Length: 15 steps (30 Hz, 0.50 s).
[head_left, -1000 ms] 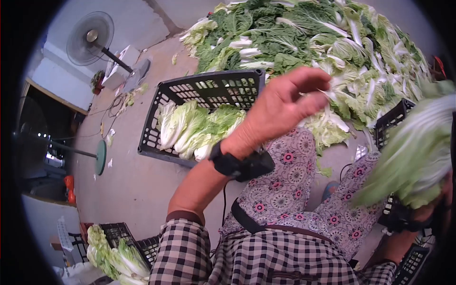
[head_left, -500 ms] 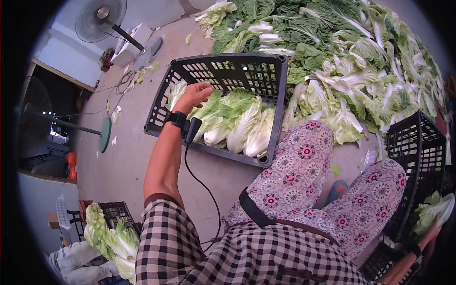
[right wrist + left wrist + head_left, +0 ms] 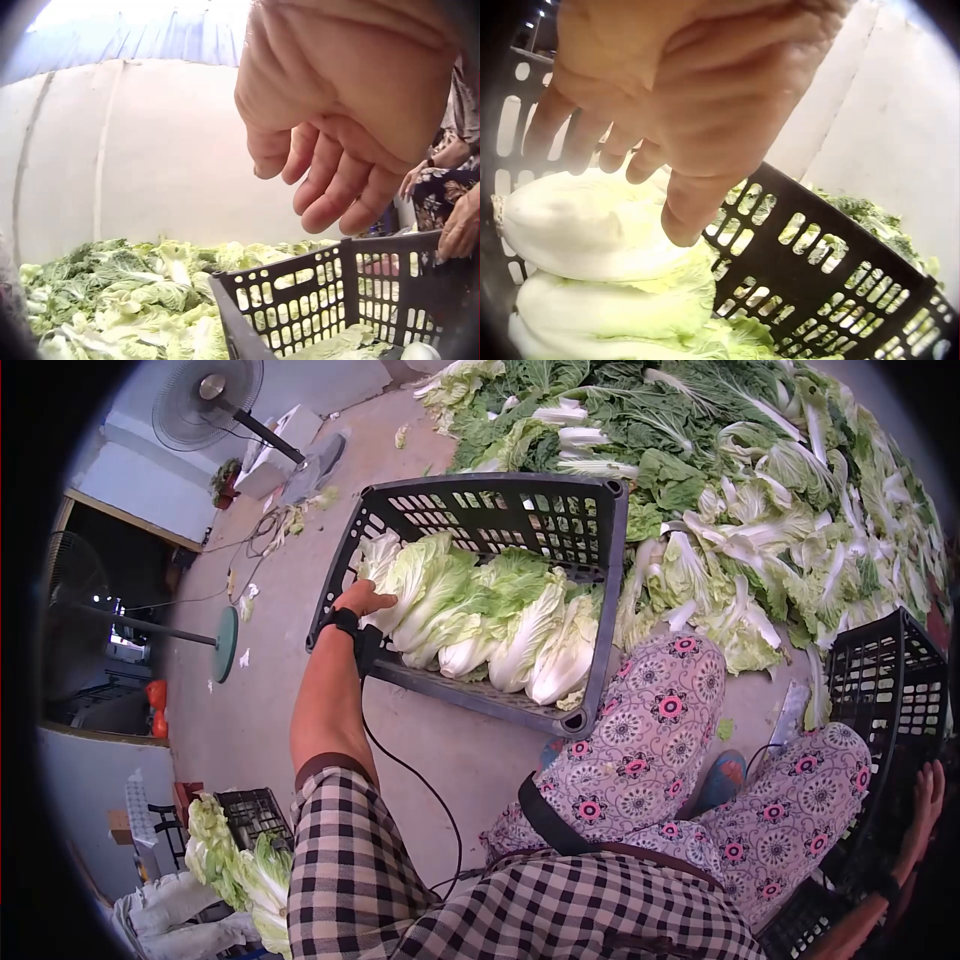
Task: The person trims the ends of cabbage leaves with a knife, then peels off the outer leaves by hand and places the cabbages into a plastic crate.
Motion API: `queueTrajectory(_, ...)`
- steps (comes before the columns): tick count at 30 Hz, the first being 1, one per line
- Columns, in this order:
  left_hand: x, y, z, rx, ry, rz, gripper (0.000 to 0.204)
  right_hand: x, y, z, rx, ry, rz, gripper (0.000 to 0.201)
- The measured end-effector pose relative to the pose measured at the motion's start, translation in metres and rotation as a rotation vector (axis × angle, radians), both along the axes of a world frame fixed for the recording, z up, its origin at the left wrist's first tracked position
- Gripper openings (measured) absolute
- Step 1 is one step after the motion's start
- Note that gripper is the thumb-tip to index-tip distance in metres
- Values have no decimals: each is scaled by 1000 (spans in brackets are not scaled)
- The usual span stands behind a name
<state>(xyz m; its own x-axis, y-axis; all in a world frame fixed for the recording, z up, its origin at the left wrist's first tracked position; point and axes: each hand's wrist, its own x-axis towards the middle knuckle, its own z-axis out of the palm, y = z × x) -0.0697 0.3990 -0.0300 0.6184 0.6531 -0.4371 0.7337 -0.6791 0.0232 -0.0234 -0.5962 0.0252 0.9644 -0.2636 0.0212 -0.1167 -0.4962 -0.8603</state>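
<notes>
Several pale cabbages [image 3: 440, 595] lie side by side in a black crate [image 3: 470, 705]. At its left end my left hand [image 3: 362, 600] hangs over the leftmost heads, empty, its fingers loosely extended; in the left wrist view the hand [image 3: 697, 90] is just above a white cabbage [image 3: 592, 225], and touching cannot be told. My right hand [image 3: 928, 800], also empty, is by a second black crate [image 3: 870, 670] at the far right. The right wrist view has that hand [image 3: 337, 127] with fingers loosely bent above a crate [image 3: 285, 281] with leaves and a white cabbage end [image 3: 420, 351] inside.
A large heap of cabbages and leaves [image 3: 720, 500] fills the back right. Fans [image 3: 210, 415], a cable and leaf scraps are on the left. More cabbages [image 3: 240, 870] lie by a crate at lower left. Another person's hand [image 3: 461, 225] is at the right crate.
My left hand has moved from above the filled crate to its left end. The cabbage that my right hand held is out of that hand, and the hand is a little higher than half a second ago.
</notes>
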Motion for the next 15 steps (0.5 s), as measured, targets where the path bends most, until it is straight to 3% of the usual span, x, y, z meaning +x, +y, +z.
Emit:
queueTrajectory(5,6,23,-7,-6,89,-10,65,15,36,3,-7,31,89,54)
queueTrajectory(8,9,36,-25,163,5,60,53,17,48,4,-39,84,94,54)
queueTrajectory(11,3,55,-48,33,68,125,54,14,58,0,-8,112,66,54)
queueTrajectory(15,-2,43,-42,-55,50,167,56,19,67,-6,31,160,100,54)
